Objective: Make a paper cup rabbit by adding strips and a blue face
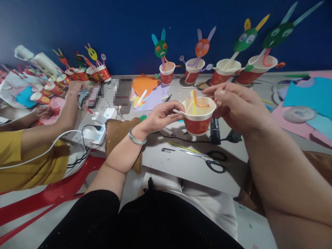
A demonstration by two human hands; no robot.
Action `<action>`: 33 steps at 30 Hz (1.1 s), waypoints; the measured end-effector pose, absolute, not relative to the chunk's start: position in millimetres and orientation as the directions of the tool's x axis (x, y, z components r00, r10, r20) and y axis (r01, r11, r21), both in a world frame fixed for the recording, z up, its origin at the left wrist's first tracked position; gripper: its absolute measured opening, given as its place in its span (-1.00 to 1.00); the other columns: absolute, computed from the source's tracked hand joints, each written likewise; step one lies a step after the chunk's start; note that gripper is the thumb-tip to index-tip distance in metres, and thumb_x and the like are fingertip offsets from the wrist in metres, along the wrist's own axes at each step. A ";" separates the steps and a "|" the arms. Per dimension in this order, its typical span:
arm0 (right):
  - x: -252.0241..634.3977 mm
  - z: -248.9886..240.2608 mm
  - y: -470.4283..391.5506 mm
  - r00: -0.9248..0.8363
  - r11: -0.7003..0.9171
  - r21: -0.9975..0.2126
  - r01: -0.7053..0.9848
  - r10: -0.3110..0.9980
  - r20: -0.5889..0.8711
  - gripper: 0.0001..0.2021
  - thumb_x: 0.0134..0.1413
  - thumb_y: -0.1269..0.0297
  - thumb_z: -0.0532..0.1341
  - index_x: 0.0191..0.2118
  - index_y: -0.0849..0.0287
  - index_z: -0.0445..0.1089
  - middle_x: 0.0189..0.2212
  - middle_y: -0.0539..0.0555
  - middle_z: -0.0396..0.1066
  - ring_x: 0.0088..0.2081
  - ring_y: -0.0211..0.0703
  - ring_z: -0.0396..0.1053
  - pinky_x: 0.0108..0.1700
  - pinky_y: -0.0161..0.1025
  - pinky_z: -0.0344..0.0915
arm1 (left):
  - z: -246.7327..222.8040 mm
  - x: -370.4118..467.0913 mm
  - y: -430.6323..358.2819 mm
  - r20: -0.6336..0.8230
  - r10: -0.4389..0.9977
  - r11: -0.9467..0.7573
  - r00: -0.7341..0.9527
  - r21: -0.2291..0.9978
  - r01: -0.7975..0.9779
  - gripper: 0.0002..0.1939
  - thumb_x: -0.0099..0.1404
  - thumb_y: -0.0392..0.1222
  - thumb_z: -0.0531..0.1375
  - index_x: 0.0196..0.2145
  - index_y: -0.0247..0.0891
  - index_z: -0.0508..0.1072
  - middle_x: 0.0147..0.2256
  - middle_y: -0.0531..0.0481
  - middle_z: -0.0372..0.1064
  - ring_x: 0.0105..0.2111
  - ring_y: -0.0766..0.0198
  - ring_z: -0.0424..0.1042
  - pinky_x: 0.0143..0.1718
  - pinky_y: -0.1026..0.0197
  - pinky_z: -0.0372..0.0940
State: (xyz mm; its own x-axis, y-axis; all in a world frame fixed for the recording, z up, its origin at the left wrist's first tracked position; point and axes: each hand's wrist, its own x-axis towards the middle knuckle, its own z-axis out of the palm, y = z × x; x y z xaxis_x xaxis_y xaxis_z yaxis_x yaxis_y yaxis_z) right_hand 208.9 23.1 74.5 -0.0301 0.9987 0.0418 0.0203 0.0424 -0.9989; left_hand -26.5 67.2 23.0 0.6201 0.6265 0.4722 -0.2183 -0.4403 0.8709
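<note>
A red and white paper cup [198,123] is held above the table between both hands. Yellow and orange bent strips [194,103] stand inside it. My left hand [166,116], with a bracelet on the wrist, has its fingers closed at the cup's left rim, where a thin white stick pokes out. On the right side, my right hand [233,103] is pinched close to the rim; what its fingertips hold is too small to make out. Below the cup lie black-handled scissors [216,166], a yellow strip [183,147] and a small blade [168,150].
Finished cups with paper faces, such as a green one [161,48], line the blue wall. A black tool [215,131] with a cable lies behind the scissors. Tape [299,114] and coloured paper are at right. Another person's arm [62,124] and a power strip [100,133] are at left.
</note>
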 end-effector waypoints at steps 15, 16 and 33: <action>201.6 66.8 21.8 0.015 0.184 -0.979 0.086 0.982 0.186 -0.81 0.07 0.30 0.44 -0.23 0.09 0.45 -0.39 0.02 0.46 -0.47 -0.23 0.34 -0.33 -0.16 0.33 | 11.7 -24.1 77.4 0.522 0.728 -0.464 0.445 0.852 -0.242 -0.54 0.33 0.18 0.43 0.01 -0.15 0.52 -0.22 0.04 0.45 -0.33 0.39 0.48 -0.26 0.24 0.42; 200.3 66.4 21.3 0.033 0.191 -0.977 0.097 0.980 0.195 -0.80 0.07 0.29 0.45 -0.23 0.09 0.44 -0.41 0.02 0.46 -0.48 -0.23 0.35 -0.33 -0.16 0.33 | 9.4 -24.5 79.5 0.523 0.738 -0.467 0.427 0.852 -0.237 -0.50 0.33 0.18 0.43 0.07 -0.13 0.49 -0.22 0.05 0.44 -0.31 0.37 0.50 -0.24 0.24 0.43; 203.5 27.9 42.6 0.155 0.414 -0.876 0.248 0.876 0.457 -0.61 0.16 -0.17 0.42 -0.22 0.01 0.37 -0.32 0.06 0.53 -0.40 -0.08 0.53 -0.33 -0.06 0.53 | 4.0 -4.4 81.0 0.283 0.926 -0.161 0.249 0.895 -0.415 -0.48 0.14 0.22 0.53 -0.30 -0.23 0.45 -0.34 0.11 0.49 -0.31 0.41 0.51 -0.12 0.23 0.48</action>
